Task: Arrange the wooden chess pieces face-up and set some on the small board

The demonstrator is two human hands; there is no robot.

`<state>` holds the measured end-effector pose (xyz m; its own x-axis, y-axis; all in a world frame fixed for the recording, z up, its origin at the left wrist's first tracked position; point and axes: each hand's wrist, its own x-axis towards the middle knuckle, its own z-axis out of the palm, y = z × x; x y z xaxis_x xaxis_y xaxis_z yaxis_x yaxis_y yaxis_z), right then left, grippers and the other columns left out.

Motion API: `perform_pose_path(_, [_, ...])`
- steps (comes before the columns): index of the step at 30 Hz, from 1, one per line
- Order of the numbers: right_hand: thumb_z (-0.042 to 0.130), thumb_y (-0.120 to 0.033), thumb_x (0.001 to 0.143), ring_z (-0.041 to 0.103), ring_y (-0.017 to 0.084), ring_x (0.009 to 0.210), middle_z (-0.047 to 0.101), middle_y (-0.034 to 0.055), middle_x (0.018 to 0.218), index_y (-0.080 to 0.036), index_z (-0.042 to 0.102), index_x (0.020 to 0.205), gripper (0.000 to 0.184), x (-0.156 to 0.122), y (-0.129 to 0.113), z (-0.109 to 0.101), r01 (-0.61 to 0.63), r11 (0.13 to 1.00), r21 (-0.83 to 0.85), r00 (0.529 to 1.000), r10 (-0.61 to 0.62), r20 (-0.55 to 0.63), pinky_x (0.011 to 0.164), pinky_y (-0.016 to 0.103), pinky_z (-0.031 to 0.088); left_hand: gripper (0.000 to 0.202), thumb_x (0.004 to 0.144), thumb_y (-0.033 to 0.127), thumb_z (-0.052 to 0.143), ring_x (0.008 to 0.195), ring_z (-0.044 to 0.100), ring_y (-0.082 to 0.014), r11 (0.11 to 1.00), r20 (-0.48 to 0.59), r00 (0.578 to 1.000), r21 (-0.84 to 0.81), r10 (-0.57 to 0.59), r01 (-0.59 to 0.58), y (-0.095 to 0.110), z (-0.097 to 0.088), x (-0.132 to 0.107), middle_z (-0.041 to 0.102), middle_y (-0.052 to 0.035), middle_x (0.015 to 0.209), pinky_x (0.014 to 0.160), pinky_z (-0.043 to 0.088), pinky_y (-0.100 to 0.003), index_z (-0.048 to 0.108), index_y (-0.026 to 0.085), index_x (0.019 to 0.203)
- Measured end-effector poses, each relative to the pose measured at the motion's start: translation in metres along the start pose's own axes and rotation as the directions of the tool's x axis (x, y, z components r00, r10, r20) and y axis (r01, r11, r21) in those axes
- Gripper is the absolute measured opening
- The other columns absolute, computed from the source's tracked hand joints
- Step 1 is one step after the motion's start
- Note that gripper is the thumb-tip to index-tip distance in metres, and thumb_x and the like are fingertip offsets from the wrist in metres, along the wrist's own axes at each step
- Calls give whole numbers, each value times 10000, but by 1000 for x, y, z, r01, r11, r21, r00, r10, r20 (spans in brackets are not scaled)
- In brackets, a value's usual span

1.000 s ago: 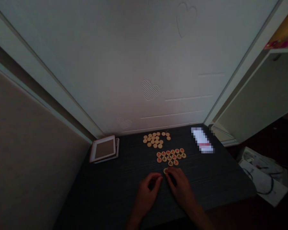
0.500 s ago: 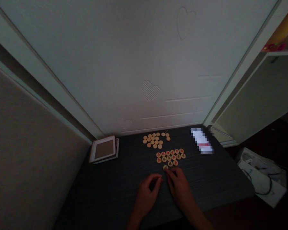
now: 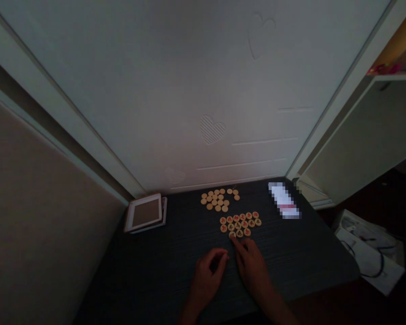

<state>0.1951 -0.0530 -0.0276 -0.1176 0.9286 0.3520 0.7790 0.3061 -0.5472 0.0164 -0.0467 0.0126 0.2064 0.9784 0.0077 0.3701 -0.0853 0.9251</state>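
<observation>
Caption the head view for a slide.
Right hand fingertip touches a round wooden game piece on the dark table; left hand rests curled.

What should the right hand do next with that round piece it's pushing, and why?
Probably nudge the piece a bit farther forward. The right hand has a fingertip on it, and it sits at the near edge of the face-up cluster of marked pieces, so a small push would tuck it in with them. The left hand rests curled on the table, holding nothing visible.

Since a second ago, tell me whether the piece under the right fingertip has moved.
Yes. The piece under the right hand has slid away from the person, up against the marked group.
</observation>
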Motion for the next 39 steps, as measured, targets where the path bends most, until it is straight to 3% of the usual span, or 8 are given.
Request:
perform_pose_path(9, [468, -171, 1019, 688, 233, 911, 674, 89, 1008, -252, 622, 1350, 374, 2, -2, -8, -41, 981, 190, 995, 57, -79, 845, 373, 595, 180, 986, 345, 588, 906, 758, -209, 1000, 29, 1000, 12, -7, 7, 8, -3, 2, 807, -24, 960, 855, 576, -305, 732, 244, 1025])
perform_pose_path(14, [509, -225, 1016, 697, 235, 997, 711, 73, 1067, -259, 679, 1217, 266, 6, 2, -30, -74, 951, 300, 991, 102, -80, 891, 355, 580, 178, 992, 334, 578, 952, 742, -210, 977, 71, 993, 183, 94, -105, 13, -22, 20, 790, -15, 1032, 880, 580, -323, 732, 273, 1058])
perform_pose_path(18, [500, -242, 1025, 698, 230, 985, 719, 68, 1051, -251, 685, 1180, 242, 5, 15, -42, -103, 942, 320, 986, 138, -88, 894, 352, 563, 188, 994, 292, 564, 990, 725, -212, 886, 33, 967, 393, 253, -246, 6, -48, 58, 755, -28, 1103, 908, 587, -351, 699, 274, 1124])
perform_pose_path(21, [510, -258, 1024, 703, 228, 939, 723, 64, 1011, -244, 697, 1125, 214, 4, 22, -45, -134, 935, 329, 978, 178, -109, 853, 340, 561, 219, 1002, 257, 533, 1134, 670, -220, 741, 25, 929, 595, 370, -312, -4, -66, 97, 710, -44, 1217, 1017, 547, -386, 663, 260, 1179])
perform_pose_path(25, [521, -271, 1020, 709, 222, 901, 731, 55, 981, -244, 706, 1091, 200, 3, 22, -45, -147, 925, 351, 972, 200, -119, 814, 320, 560, 289, 969, 190, 528, 1234, 606, -271, 688, 15, 925, 664, 379, -292, -22, -81, 145, 673, -100, 1304, 1095, 487, -469, 650, 212, 1231])
perform_pose_path(29, [520, -277, 1022, 711, 219, 909, 736, 52, 983, -245, 707, 1105, 207, 3, 20, -46, -158, 918, 364, 969, 216, -123, 818, 313, 558, 504, 853, 42, 539, 1313, 558, -282, 634, 72, 925, 709, 373, -310, -37, -88, 174, 606, -96, 1453, 1121, 462, -471, 630, 204, 1322])
perform_pose_path(34, [523, -285, 1019, 716, 216, 905, 744, 52, 980, -245, 711, 1129, 222, 3, 21, -48, -177, 912, 370, 963, 237, -125, 816, 309, 561, 543, 842, 32, 519, 1323, 563, -299, 587, 80, 932, 757, 353, -287, -46, -96, 176, 606, -95, 1470, 1105, 456, -489, 638, 207, 1342])
perform_pose_path(39, [517, -297, 1021, 718, 218, 888, 745, 56, 972, -241, 712, 1139, 234, 4, 22, -47, -182, 911, 370, 966, 237, -107, 801, 311, 564, 321, 961, 223, 512, 1177, 662, -336, 577, 17, 943, 788, 332, -217, -45, -106, 158, 707, -153, 1323, 1029, 494, -512, 703, 171, 1214])
